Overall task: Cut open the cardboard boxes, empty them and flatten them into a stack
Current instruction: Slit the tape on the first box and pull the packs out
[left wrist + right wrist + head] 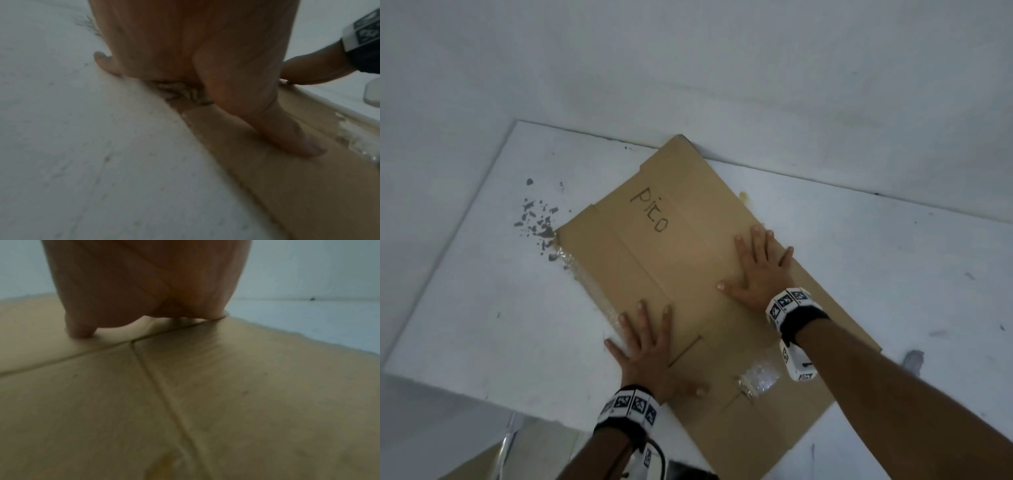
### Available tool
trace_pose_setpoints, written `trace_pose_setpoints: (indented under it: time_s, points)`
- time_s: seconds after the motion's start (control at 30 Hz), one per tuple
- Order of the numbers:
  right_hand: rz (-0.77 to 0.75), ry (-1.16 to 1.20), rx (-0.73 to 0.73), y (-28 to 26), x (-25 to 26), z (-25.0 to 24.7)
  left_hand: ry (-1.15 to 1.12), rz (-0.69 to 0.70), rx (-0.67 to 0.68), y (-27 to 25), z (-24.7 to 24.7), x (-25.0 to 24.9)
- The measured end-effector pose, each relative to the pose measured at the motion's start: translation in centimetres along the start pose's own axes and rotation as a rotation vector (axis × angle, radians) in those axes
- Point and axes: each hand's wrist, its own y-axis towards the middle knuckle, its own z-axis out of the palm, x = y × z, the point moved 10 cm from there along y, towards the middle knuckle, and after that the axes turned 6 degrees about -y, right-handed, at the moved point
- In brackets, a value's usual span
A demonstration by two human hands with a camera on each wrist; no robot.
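Note:
A flattened brown cardboard box, marked "Pico" in pen, lies slantwise on a white table. My left hand lies flat with spread fingers on the box's near-left edge. My right hand presses flat, fingers spread, on the box's right part. The left wrist view shows my left hand with its thumb on the cardboard, and my right hand behind. Under my right palm in the right wrist view, creases cross the cardboard.
Crumpled clear tape sticks to the box's near part, and more tape runs along its left edge. Grey flaked patches mark the table at the left. A white wall rises behind. Another cardboard piece shows below the table's front edge.

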Motion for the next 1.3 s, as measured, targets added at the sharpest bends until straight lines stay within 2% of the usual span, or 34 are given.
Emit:
trace_pose_setpoints:
  time_s: [0.07, 0.13, 0.2, 0.27, 0.33, 0.4, 0.47, 0.53, 0.57, 0.67, 0.77, 0.87, 0.9, 0.93, 1.03, 1.1, 1.17, 1.2, 1.3]
  points:
    - [0.026, -0.011, -0.010, -2.0, -1.8, -0.5, -0.043, -0.055, -0.035, -1.4, 0.0, 0.1]
    - [0.202, -0.014, 0.015, -5.8, -5.4, 0.7, -0.147, -0.189, -0.050, -3.5, 1.5, 1.1]
    - [0.340, 0.030, 0.118, -10.0, -7.9, 3.5, -0.193, -0.265, 0.020, -5.3, 4.5, 1.5]
    - [0.366, 0.036, 0.183, -12.0, -8.5, 5.3, -0.129, -0.266, 0.041, -6.2, 6.1, 1.2]
    - [0.345, 0.081, 0.142, -11.2, -8.4, 4.0, -0.166, -0.257, -0.037, -6.5, 5.5, 1.2]
    - [0.392, 0.198, 0.082, -10.8, -8.9, 1.6, -0.371, -0.296, -0.167, -7.7, 4.3, 2.2]
    - [0.460, 0.409, 0.057, -10.5, -10.0, 0.2, -0.776, -0.459, -0.273, -9.1, 4.6, 4.3]
    - [0.423, 0.605, 0.096, -10.1, -9.4, 0.5, -1.090, -0.573, -0.303, -9.6, 5.7, 5.8]
    - [0.375, 0.651, 0.123, -10.0, -8.5, 0.7, -1.123, -0.582, -0.313, -9.5, 5.4, 6.6]
    - [0.268, 0.725, 0.169, -9.8, -4.4, 1.2, -1.054, -0.537, -0.311, -8.2, 2.7, 9.7]
    - [0.261, 0.721, 0.254, -9.8, 1.2, 2.2, -0.921, -0.540, -0.424, -7.6, -3.6, 15.2]
    - [0.270, 0.675, 0.335, -8.8, 9.0, 4.3, -0.551, -0.498, -0.554, -7.5, -10.6, 19.9]
    - [0.260, 0.655, 0.366, -8.2, 12.5, 5.3, -0.418, -0.448, -0.527, -7.0, -11.8, 20.7]
    - [0.308, 0.743, 0.415, -7.5, 15.9, 6.2, -0.322, -0.393, -0.451, -6.0, -12.0, 21.2]
    - [0.413, 0.921, 0.328, -4.4, 24.3, 4.2, -0.302, -0.302, -0.157, -3.4, -9.3, 23.9]
    - [0.427, 0.678, 0.126, -1.5, 26.0, -0.7, -0.330, -0.344, -0.065, -2.8, -7.5, 27.4]
    - [0.369, 0.410, -0.024, 2.3, 26.6, -5.2, -0.270, -0.338, -0.060, -2.8, -7.1, 29.8]
    - [0.286, 0.308, -0.020, 4.6, 27.5, -6.6, -0.237, -0.322, -0.057, -2.8, -7.0, 30.3]
    - [0.069, 0.064, 0.200, 11.3, 30.9, -6.1, -0.218, -0.316, -0.039, -2.7, -6.7, 30.3]
